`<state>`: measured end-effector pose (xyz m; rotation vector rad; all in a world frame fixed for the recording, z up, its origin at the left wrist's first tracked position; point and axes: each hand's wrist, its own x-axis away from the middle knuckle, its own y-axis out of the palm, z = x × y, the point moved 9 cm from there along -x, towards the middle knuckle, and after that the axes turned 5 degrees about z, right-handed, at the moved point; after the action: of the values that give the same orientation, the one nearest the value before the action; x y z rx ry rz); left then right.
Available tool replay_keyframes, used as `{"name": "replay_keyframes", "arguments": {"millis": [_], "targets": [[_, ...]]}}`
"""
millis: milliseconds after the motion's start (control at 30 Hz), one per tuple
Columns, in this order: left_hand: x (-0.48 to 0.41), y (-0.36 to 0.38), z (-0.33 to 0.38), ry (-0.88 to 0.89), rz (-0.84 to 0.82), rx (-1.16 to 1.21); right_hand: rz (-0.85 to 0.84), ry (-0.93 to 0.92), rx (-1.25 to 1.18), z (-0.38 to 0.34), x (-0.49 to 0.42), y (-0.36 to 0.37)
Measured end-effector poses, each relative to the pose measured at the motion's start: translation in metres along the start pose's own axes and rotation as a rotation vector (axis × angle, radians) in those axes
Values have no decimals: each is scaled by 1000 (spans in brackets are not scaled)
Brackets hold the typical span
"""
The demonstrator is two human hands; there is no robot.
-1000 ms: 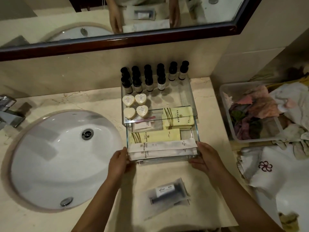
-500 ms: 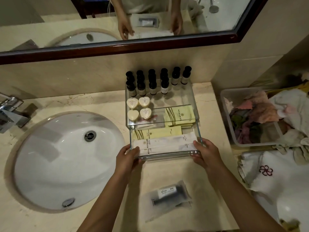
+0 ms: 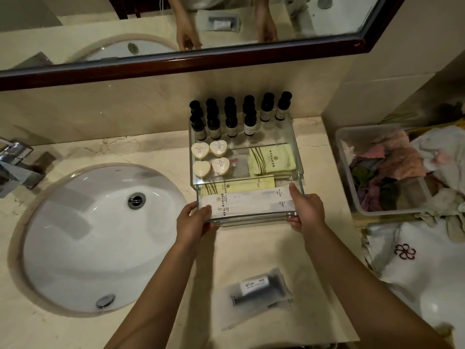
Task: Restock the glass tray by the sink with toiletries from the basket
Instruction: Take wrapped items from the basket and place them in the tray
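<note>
A person's left hand [image 3: 193, 222] and right hand [image 3: 305, 210] clasp the near corners of a clear glass tray [image 3: 251, 219], thumbs hooked over its rim, on a cream marble counter [image 3: 251, 250] just right of the round white sink [image 3: 75, 235]. The rectangular tray runs lengthwise toward the wall (dark-capped bottles [image 3: 231, 122] at the far end). It holds heart-shaped soaps [image 3: 210, 158] and flat white paper sleeves [image 3: 251, 200] lying crosswise.

Head camera looks steeply down from close above the counter [image 3: 251, 248] (wide-angle); mirror [image 3: 327, 16] edges the top.
</note>
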<state>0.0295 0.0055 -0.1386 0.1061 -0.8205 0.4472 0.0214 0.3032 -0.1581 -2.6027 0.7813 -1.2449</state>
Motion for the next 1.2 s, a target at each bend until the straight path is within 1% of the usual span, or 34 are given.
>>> {"name": "replay_keyframes", "arguments": {"millis": [100, 267, 367, 467, 533, 600, 800, 1000, 1200], "targets": [[-1, 2, 2, -1, -15, 18, 31, -47, 40, -7, 0, 4], [-5, 4, 5, 17, -12, 28, 83, -140, 20, -21, -2, 3], [-7, 4, 4, 34, 3, 30, 79, -256, 94, -21, -2, 2], [-7, 4, 3, 33, -3, 30, -22, -433, 177, -23, 14, 6], [-7, 3, 2, 31, -3, 28, -119, -486, 152, -21, 19, 11], [-9, 3, 2, 33, 2, 26, -165, -481, 126, -20, 20, 12], [-13, 2, 2, 68, 37, 4, -160, -447, 82, -21, 14, 13], [-16, 3, 6, 55, 49, 29, -131, -386, -7, -21, 3, 14], [-19, 3, 7, 69, 40, -8, -82, -354, -17, -25, -4, 16]]}}
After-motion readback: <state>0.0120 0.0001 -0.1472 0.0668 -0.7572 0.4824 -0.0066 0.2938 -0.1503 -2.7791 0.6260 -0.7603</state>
